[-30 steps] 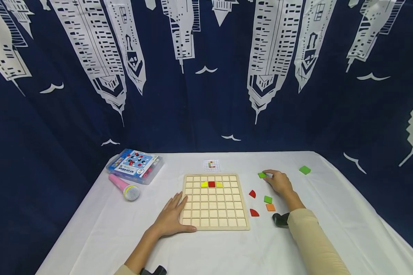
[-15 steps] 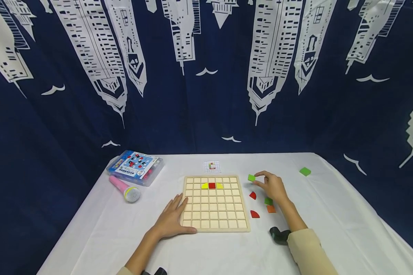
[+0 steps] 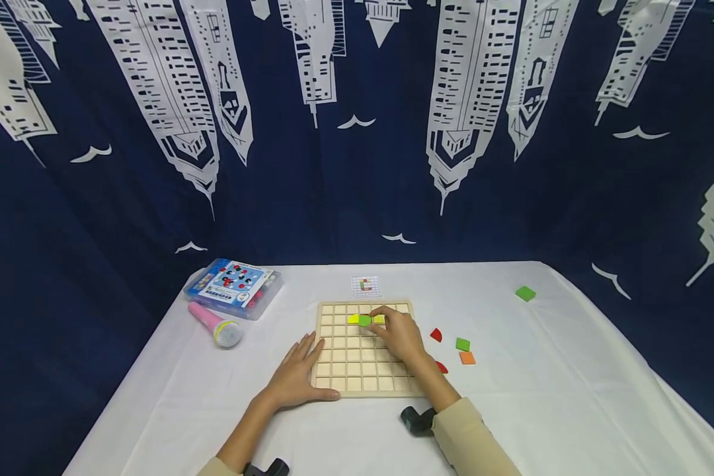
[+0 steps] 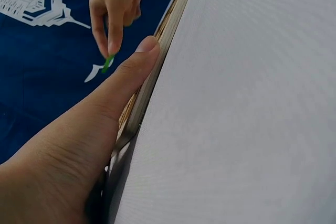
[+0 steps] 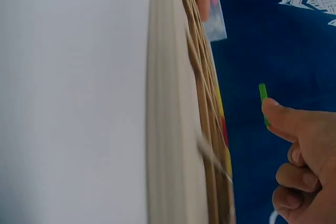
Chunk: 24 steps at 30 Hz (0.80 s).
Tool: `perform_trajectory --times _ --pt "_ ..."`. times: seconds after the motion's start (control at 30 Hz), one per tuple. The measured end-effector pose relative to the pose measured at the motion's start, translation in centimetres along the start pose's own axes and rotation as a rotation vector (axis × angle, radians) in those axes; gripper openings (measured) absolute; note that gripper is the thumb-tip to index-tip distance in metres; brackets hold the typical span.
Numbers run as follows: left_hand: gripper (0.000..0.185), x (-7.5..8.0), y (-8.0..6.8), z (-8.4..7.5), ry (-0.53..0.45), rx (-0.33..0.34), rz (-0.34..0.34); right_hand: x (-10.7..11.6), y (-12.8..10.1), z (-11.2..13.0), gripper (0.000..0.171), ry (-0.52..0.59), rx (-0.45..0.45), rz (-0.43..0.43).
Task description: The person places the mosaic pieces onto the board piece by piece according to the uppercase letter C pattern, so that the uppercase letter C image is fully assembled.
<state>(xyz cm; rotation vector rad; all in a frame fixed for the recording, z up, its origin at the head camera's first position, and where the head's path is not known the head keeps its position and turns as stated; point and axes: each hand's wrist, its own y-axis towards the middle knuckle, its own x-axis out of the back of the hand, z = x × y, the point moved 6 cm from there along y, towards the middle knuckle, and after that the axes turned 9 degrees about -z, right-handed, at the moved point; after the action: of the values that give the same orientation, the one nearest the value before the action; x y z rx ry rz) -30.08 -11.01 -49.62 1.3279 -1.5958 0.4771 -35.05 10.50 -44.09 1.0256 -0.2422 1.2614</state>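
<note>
A wooden grid board lies on the white table. Yellow pieces sit in its second row. My right hand hovers over the board's upper middle and pinches a green square tile between thumb and fingers, just above that row; the tile hides the cell beneath it. The same green tile shows edge-on in the right wrist view, above the board, and again as the tile in the left wrist view. My left hand lies flat against the board's left edge, thumb along the board's edge.
Loose pieces lie right of the board: two red quarter shapes, a green square, an orange square, another green square far right. A pattern card, a pink microphone and a plastic box lie farther back.
My right hand carried the green tile from the table right of the board leftward to over the board's second row. The left hand has stayed put.
</note>
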Motion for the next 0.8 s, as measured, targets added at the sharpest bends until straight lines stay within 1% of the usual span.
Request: perform_trajectory --times 0.17,0.27,0.4,0.6,0.7,0.8 --pt "0.116 0.0 0.0 -0.1 -0.005 -0.004 0.002 -2.1 0.2 0.6 0.032 -0.008 -0.024 0.045" --pt "0.116 0.0 0.0 0.0 -0.002 -0.002 -0.001 -2.8 0.4 0.6 0.032 -0.024 -0.029 0.069" --pt "0.117 -0.1 0.1 0.1 -0.002 -0.003 -0.001 -3.2 0.4 0.5 0.029 -0.040 -0.030 0.083" --pt "0.117 0.0 0.1 0.0 -0.009 0.006 0.004 -3.9 0.1 0.1 0.025 -0.005 -0.044 0.129" --pt "0.117 0.0 0.1 0.0 -0.006 0.003 0.004 -3.9 0.1 0.2 0.026 0.001 -0.035 0.119" --pt "0.117 0.1 0.1 -0.1 -0.004 0.000 0.000 -3.8 0.1 0.1 0.028 -0.004 -0.044 0.109"
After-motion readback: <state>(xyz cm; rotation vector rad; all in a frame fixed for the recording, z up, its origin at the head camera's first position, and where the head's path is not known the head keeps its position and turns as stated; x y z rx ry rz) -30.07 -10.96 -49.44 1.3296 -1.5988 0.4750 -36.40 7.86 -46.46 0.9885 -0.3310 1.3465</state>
